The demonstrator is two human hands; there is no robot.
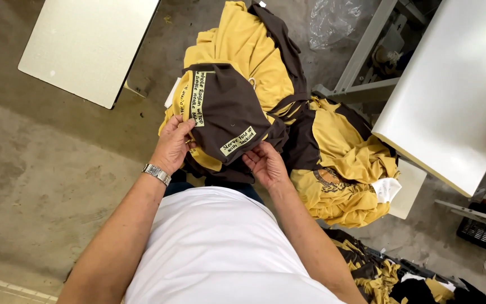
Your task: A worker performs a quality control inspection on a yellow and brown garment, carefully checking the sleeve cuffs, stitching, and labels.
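Observation:
A dark brown and mustard yellow garment (226, 110) with pale printed label strips lies on top of a pile in front of me. My left hand (172, 143), with a metal watch on its wrist, grips the garment's left edge. My right hand (265, 163) holds its lower edge from beneath, fingers curled around the brown fabric. Both hands hold the same piece a little above the pile.
More yellow and brown garments (338, 163) are heaped to the right and at the bottom right. A white table (457, 95) on a grey metal frame stands at the right, a pale board (85, 45) at the upper left. Concrete floor (35, 186) spreads below.

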